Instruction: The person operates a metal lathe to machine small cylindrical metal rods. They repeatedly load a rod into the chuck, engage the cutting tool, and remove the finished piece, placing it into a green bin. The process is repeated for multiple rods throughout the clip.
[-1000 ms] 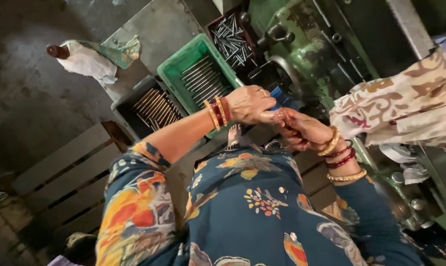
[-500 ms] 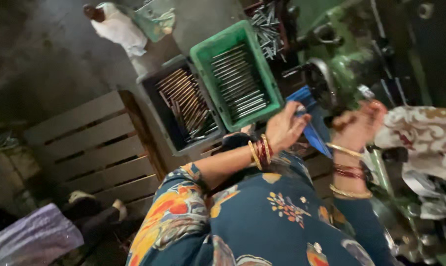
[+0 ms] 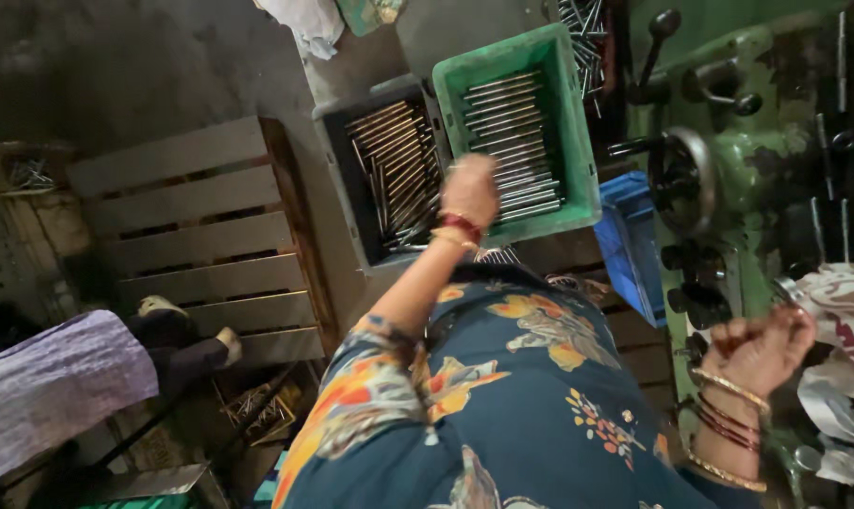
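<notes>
Rods [image 3: 512, 141] fill the green crate [image 3: 578, 179], and the left hand [image 3: 471, 188] hovers over its near-left corner, fingers blurred, so its grip cannot be told. Beside it, the black crate [image 3: 337, 179] holds darker rods. By the green machine [image 3: 757, 179], the right hand [image 3: 762, 349] is curled closed, its contents unclear.

A single head-worn camera is looking steeply down over the person's chest, close to both arms, facing the crates on the floor and the green machine [image 3: 729, 188].
</notes>
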